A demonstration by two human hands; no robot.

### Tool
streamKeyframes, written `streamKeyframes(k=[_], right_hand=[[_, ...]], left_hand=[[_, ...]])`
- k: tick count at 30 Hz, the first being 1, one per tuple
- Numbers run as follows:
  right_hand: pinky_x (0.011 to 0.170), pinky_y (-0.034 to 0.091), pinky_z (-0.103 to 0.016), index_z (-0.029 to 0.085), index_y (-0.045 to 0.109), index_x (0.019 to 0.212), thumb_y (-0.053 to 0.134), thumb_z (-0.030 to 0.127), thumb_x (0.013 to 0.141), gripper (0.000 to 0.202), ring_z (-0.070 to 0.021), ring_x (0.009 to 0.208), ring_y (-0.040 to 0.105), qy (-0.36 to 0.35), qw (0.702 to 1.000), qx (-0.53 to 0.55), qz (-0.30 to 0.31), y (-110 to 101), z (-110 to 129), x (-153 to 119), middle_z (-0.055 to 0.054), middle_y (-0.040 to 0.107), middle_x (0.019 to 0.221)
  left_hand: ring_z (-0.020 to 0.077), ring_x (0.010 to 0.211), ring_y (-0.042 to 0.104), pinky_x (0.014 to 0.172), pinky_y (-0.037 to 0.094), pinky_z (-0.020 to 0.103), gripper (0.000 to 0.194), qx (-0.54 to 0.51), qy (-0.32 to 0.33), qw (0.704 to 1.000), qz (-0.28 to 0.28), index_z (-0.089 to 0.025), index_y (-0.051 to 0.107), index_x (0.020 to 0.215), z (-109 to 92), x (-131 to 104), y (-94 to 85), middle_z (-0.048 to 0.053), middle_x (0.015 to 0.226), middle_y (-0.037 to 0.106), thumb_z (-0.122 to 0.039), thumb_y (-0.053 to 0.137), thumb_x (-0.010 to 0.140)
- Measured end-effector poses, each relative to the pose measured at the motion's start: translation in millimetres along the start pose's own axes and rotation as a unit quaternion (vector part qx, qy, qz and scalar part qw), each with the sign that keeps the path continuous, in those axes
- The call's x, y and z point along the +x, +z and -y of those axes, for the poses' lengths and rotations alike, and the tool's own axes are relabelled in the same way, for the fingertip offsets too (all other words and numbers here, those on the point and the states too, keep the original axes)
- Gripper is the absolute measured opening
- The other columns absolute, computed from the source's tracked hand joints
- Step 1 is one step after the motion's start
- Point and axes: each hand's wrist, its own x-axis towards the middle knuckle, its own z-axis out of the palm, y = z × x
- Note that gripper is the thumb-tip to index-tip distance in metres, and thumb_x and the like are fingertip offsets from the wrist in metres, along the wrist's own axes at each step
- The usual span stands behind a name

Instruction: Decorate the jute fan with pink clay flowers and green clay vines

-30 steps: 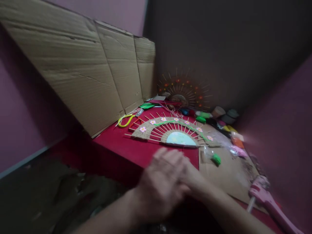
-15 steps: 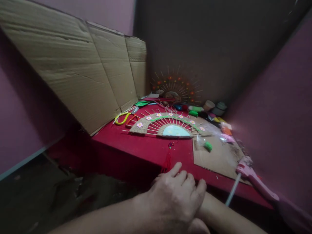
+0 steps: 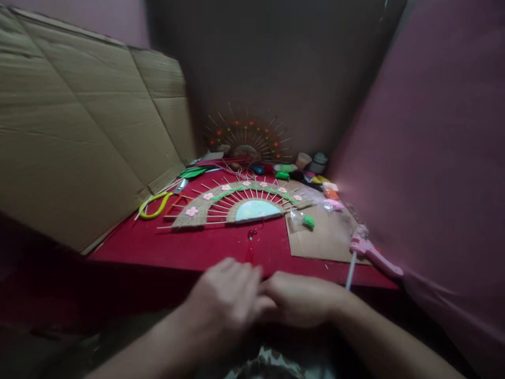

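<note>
My left hand (image 3: pixel 226 297) and my right hand (image 3: pixel 302 297) meet at the table's front edge, with curled fingers touching. Motion blurs them, and what lies between them, if anything, is hidden. Just beyond them a red tassel (image 3: pixel 250 251) with a dark bead lies on the red table (image 3: pixel 130 251). Behind it rests a half-round twine fan (image 3: pixel 192 223) with sticks, pink flowers, a green line and a pale blue centre (image 3: pixel 258 210).
Yellow-handled scissors (image 3: pixel 155 206) lie left of the fan. A cardboard sheet (image 3: pixel 315 243) holds a green clay piece (image 3: pixel 308 221). Right of it is a pink glue gun (image 3: pixel 361 241). Tall cardboard (image 3: pixel 98 105) stands left; a second fan (image 3: pixel 246 139) stands behind.
The view has swung right. My left hand has come off my right forearm, and the two hands now meet side by side at the fingers.
</note>
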Motion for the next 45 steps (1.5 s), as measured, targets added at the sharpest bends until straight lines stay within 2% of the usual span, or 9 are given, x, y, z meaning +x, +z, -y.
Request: streamKeyframes(k=[4,7,9,12,18,24,31,40,45], right_hand=[[0.063,0.049,-0.022,0.024,0.069,0.09,0.052,0.019,0.084,0.019,-0.0119,0.069,0.062,0.069,0.994,-0.069,-0.057,-45.9,-44.2,-10.6,0.001,0.07,0.079],[0.077,0.046,-0.035,0.019,0.064,0.105,0.057,0.018,0.079,0.028,-0.0231,0.093,0.059,0.16,0.955,-0.181,-0.171,-62.2,-90.2,-5.2,-0.011,0.065,0.107],[0.085,0.042,-0.042,0.018,0.059,0.117,0.063,0.019,0.073,0.044,-0.0296,0.107,0.052,0.17,0.949,-0.199,-0.176,-63.4,-115.7,1.8,-0.016,0.059,0.118],[0.088,0.04,-0.04,0.018,0.061,0.113,0.061,0.016,0.073,0.04,-0.0277,0.106,0.053,0.154,0.955,-0.198,-0.157,-57.9,-135.5,11.0,-0.014,0.062,0.114],[0.076,0.044,-0.033,0.016,0.067,0.095,0.057,0.018,0.08,0.018,-0.0215,0.086,0.059,0.118,0.966,-0.171,-0.154,-55.2,-109.5,14.5,-0.01,0.067,0.093],[0.072,0.046,-0.028,0.018,0.064,0.101,0.057,0.019,0.084,0.018,-0.0151,0.081,0.057,0.003,0.97,-0.094,-0.223,-54.8,-67.4,28.9,-0.006,0.063,0.095],[0.074,0.047,-0.032,0.018,0.066,0.099,0.054,0.011,0.083,0.021,-0.0176,0.085,0.058,-0.114,0.939,-0.063,-0.318,-50.1,-88.4,56.8,-0.008,0.06,0.095],[0.07,0.047,-0.033,0.015,0.064,0.1,0.048,0.014,0.087,0.021,-0.0179,0.079,0.055,-0.115,0.944,-0.071,-0.3,-54.6,-102.4,71.0,-0.009,0.058,0.091],[0.072,0.049,-0.033,0.016,0.062,0.104,0.05,0.011,0.084,0.023,-0.0187,0.083,0.058,-0.136,0.941,-0.076,-0.302,-47.3,-111.7,69.7,-0.009,0.06,0.093]], left_hand=[[0.0107,0.042,0.04,0.047,0.033,0.027,0.034,-0.022,-0.12,0.991,-0.051,-0.018,0.05,0.054,33.5,-26.8,4.2,-0.003,0.046,0.044,-0.02,0.051,0.088],[0.0116,0.058,0.057,0.058,0.045,0.024,0.016,-0.082,-0.203,0.974,-0.064,-0.017,0.061,0.092,42.9,-32.4,17.6,0.001,0.071,0.061,-0.021,0.045,0.091],[0.0137,0.077,0.063,0.069,0.05,0.026,0.032,-0.115,-0.273,0.954,-0.044,-0.019,0.048,0.123,45.5,-31.6,26.4,0.005,0.097,0.063,-0.022,0.043,0.092],[0.0166,0.089,0.062,0.078,0.051,0.03,0.037,-0.133,-0.313,0.94,-0.029,-0.019,0.044,0.128,47.9,-31.2,34.6,0.007,0.104,0.062,-0.023,0.044,0.091],[0.0174,0.085,0.063,0.075,0.051,0.03,0.021,-0.144,-0.313,0.939,-0.017,-0.018,0.06,0.103,50.7,-26.8,29.7,0.006,0.096,0.065,-0.025,0.047,0.089],[0.0154,0.077,0.062,0.07,0.051,0.029,0.014,-0.242,-0.294,0.92,-0.091,-0.016,0.064,0.092,56.8,30.5,18.4,0.004,0.086,0.067,-0.021,0.055,0.083],[0.0074,0.049,0.051,0.042,0.039,0.018,0.012,-0.445,-0.434,0.784,-0.002,-0.013,0.06,0.084,74.4,101.9,25.4,0.0,0.067,0.06,-0.023,0.058,0.079],[0.009,0.052,0.052,0.047,0.041,0.02,0.013,-0.558,-0.434,0.707,0.011,-0.013,0.056,0.084,102.9,110.9,63.8,-0.001,0.063,0.057,-0.013,0.057,0.071],[0.0082,0.047,0.046,0.047,0.036,0.021,0.018,-0.49,-0.422,0.762,0.009,-0.016,0.054,0.096,98.2,105.9,83.5,-0.004,0.061,0.052,-0.017,0.052,0.078]])
